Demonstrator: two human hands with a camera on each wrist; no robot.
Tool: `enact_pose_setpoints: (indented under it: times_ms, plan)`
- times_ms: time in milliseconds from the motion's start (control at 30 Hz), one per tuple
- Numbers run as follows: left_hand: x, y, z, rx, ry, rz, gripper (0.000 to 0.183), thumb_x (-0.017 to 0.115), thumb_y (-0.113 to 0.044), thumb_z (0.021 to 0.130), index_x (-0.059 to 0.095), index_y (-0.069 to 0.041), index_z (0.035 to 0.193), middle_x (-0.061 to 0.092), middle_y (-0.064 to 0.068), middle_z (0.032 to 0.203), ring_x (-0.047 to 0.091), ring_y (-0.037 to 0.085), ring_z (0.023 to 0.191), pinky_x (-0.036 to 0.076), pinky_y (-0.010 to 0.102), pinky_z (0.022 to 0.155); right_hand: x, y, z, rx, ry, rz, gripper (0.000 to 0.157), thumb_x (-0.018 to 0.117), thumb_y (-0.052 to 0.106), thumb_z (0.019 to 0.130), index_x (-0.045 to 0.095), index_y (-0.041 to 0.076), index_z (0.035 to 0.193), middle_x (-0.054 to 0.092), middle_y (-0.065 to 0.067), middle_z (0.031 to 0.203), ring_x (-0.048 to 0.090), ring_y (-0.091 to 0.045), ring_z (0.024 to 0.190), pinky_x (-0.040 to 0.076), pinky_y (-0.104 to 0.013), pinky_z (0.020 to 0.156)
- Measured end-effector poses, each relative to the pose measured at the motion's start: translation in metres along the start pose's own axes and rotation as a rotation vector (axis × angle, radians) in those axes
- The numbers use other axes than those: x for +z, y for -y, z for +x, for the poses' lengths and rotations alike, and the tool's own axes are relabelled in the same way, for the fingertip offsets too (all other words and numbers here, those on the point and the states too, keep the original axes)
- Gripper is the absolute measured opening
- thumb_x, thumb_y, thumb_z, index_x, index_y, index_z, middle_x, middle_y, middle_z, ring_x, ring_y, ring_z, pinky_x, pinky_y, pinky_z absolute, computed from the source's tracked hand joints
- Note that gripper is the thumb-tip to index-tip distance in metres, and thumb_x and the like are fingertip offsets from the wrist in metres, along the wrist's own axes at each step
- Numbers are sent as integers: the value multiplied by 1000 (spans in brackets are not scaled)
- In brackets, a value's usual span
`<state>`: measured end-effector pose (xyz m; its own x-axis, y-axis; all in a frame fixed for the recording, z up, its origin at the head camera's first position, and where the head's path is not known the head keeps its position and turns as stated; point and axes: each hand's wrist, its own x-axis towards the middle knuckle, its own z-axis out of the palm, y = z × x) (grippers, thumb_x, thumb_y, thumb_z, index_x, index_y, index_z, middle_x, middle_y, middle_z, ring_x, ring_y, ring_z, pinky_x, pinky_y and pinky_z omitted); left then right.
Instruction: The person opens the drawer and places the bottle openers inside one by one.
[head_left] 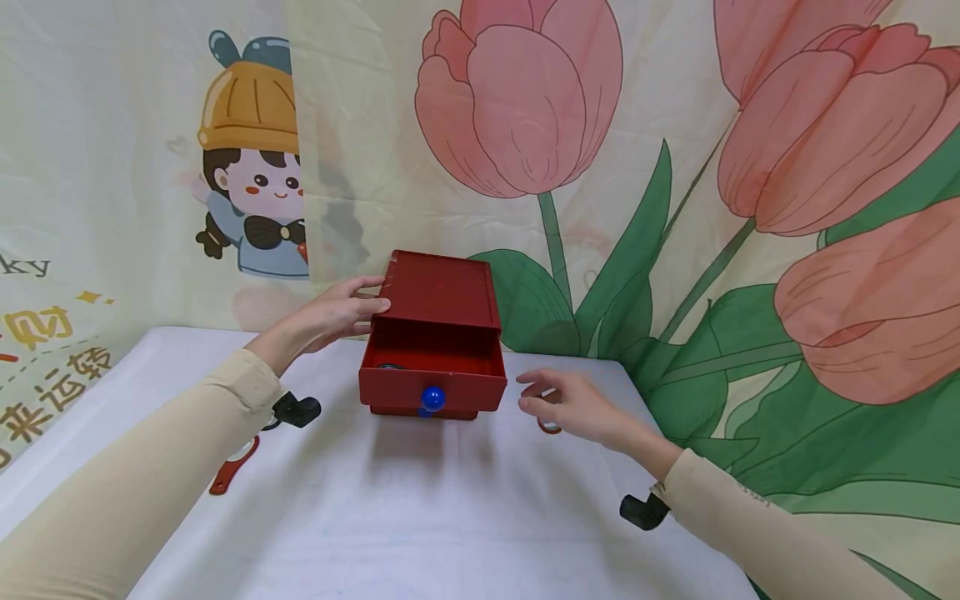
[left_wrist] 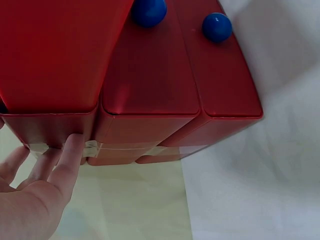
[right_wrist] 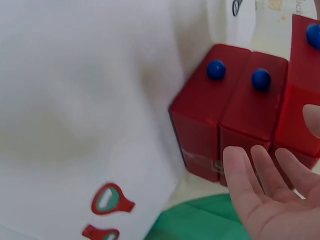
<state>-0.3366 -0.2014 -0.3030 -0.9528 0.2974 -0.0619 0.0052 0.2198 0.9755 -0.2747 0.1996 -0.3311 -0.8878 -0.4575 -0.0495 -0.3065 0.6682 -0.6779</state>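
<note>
A red chest of three stacked drawers (head_left: pixel 442 287) stands near the back of the table. Its top drawer (head_left: pixel 480 390) is pulled out, a blue knob (head_left: pixel 432 398) on its front. Inside, at the left, the edge of a dark curved thing (head_left: pixel 390 367) shows. My left hand (head_left: pixel 341 312) touches the chest's left side near the top, its straight fingers (left_wrist: pixel 70 162) on the red wall. To the right of the pulled-out drawer, my right hand (head_left: pixel 573 406) hovers with loosely bent fingers and holds nothing.
Behind my left forearm lies a red-handled oval thing (head_left: pixel 234 468) with a shiny face. Two similar red-framed things, one a red oval (right_wrist: pixel 111 199), lie right of the chest, partly behind my right hand in the head view. A printed cloth (head_left: pixel 360 125) hangs behind the table.
</note>
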Motion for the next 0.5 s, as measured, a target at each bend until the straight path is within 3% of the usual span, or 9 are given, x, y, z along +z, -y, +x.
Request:
enact_pose_setpoints:
  times_ms: [267, 500]
  plan:
    - [-1, 1, -1, -1, 0, -8, 81, 59, -23, 109, 10, -13, 172, 35, 24, 168, 43, 47, 150, 39, 56, 121, 23, -2, -2, 88, 89, 161, 54, 75, 35, 99, 62, 9, 144, 70, -7, 127, 70, -21, 105, 64, -41, 92]
    - [0, 0, -1, -1, 4, -13, 81, 60, -23, 109, 10, -14, 172, 34, 24, 168, 42, 46, 151, 39, 56, 121, 37, -1, -5, 128, 180, 332, 54, 69, 37, 104, 59, 5, 146, 67, -14, 133, 71, -27, 109, 62, -46, 96]
